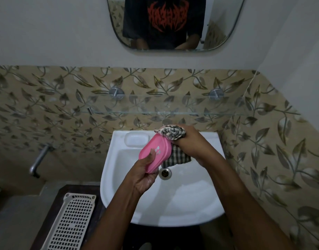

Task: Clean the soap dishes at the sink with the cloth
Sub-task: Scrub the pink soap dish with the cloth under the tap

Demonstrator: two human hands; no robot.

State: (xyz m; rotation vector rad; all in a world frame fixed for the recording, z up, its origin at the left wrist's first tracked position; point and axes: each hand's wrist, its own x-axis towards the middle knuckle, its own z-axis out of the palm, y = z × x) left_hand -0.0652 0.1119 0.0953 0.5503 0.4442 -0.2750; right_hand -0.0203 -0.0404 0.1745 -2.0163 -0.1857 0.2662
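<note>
Over the white ceramic wash basin (119, 186), just above its drain (165, 173), the person is holding a pink oval plastic soap dish (156, 154). The left hand (144, 175) is gripping the dish's near end, its fingers (151, 156) clamped on it, thumb lying across the top face. The right hand (189, 141) is closing around a bunched checked grey-and-cream cloth (170, 133), fingers wrapped tight on it, and pressing the wad against the dish's far end; a loose flap of cloth is hanging below the dish toward the drain.

The dish looks light, stiff and hollow, likely slick if wet or soapy, so a pinch across both long edges near one end is probably safest, leaving the rest free for wiping. The cloth is soft and limp, best kept balled in the palm.

A moulded soap recess (136, 139) is sitting at the basin's back-left rim. A beige perforated plastic tray (72, 219) is lying left of the basin. A glass shelf (155, 109) is hanging on the wall behind the basin.
</note>
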